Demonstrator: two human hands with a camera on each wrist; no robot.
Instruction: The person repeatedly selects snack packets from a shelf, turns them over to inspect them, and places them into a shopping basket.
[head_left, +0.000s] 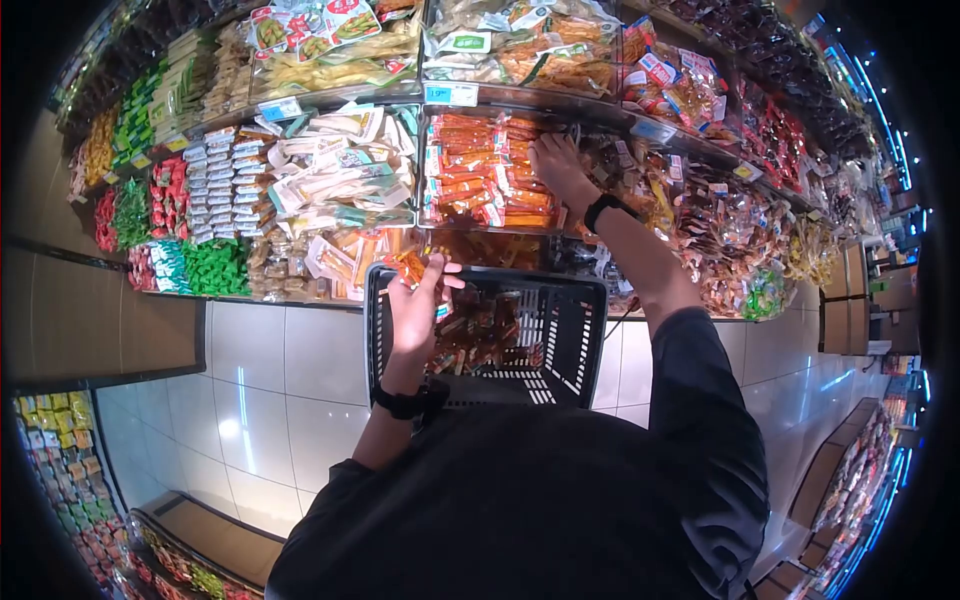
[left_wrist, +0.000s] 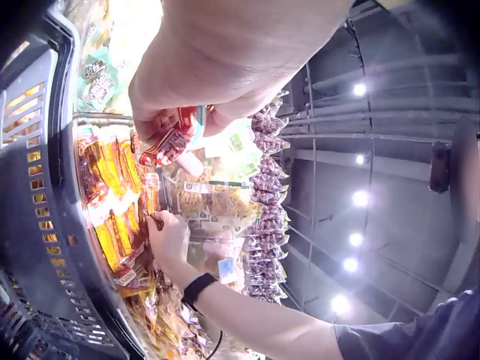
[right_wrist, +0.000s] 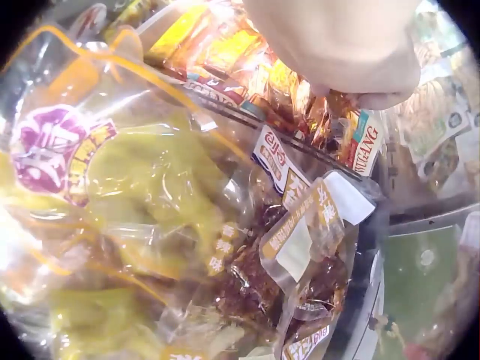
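Over the left side of a black shopping basket [head_left: 590,335], my left hand [head_left: 415,310] grips small snack packets [head_left: 405,266] with orange-red contents. Their red and teal wrapping [left_wrist: 174,139] shows between the fingers in the left wrist view. My right hand [head_left: 562,168] is at the right edge of a shelf bin of orange snack packets [head_left: 470,150]. In the left wrist view its fingers pinch at a packet there, and the right wrist view shows a packet with a white label [right_wrist: 366,144] just under the fingers. More packets [head_left: 485,335] lie inside the basket.
White-wrapped packets [head_left: 345,155] fill the bin to the left. Dark and yellow bagged snacks [right_wrist: 127,180] lie right of the orange ones. Price tags [head_left: 451,94] line the shelf edge above. Tiled floor [head_left: 250,370] extends below the display.
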